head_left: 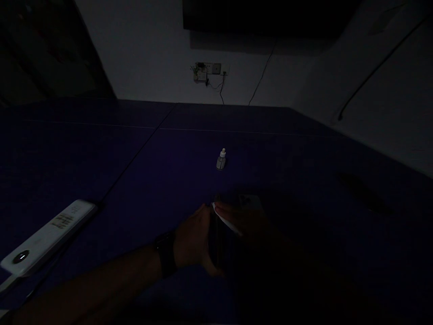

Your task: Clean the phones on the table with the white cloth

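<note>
The view is very dark. My left hand, with a black watch on its wrist, is closed around the edge of a dark, flat, phone-like object held upright on its side. My right hand lies against the other face of that object. Its fingers press on a thin white cloth, perhaps a tissue, of which only a strip shows. Just beyond the right hand lies a pale phone-like thing, partly covered by it. Farther off stands a small dropper bottle with a white top.
A white power strip with a cable lies at the left of the dark blue table. To the right is a dark flat thing, hard to make out. Wall sockets and a black screen are at the back.
</note>
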`<state>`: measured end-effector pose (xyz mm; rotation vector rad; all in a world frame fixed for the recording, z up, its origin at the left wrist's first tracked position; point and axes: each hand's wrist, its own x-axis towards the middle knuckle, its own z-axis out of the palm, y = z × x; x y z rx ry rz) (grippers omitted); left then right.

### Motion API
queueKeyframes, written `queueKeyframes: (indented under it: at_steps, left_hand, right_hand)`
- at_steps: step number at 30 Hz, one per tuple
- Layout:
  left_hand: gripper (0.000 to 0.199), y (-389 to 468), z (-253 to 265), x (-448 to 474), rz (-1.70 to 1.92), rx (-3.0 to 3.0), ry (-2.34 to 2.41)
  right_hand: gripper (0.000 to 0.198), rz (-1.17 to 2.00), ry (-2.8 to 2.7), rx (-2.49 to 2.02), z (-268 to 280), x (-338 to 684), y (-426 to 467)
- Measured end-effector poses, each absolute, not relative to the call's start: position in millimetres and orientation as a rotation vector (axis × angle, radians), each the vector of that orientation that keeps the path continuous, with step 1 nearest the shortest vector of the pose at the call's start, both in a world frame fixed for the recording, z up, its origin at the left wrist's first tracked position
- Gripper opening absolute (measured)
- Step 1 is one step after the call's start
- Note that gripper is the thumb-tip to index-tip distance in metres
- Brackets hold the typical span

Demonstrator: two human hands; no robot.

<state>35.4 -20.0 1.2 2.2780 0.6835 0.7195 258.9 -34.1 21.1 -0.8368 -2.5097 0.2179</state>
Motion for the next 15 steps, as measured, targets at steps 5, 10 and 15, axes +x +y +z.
queueKeyframes:
  at_steps: [5,10,15]
  left_hand:
    - [0.114,-21,-3,35,0.688,2.242,0.761]
    - [0.118,-23,-1,34,0.701,2.206,0.762]
    - [0.119,-20,2,34,0.699,2.224,0.703]
  right_hand:
    - [0.054,0.242,-2.68,-0.805,12,260,-75]
    - [0.052,0.229,-2.712,-0.691,14,270,-64]
    - [0.052,0.178,-2.679,-0.802,18,262,-40]
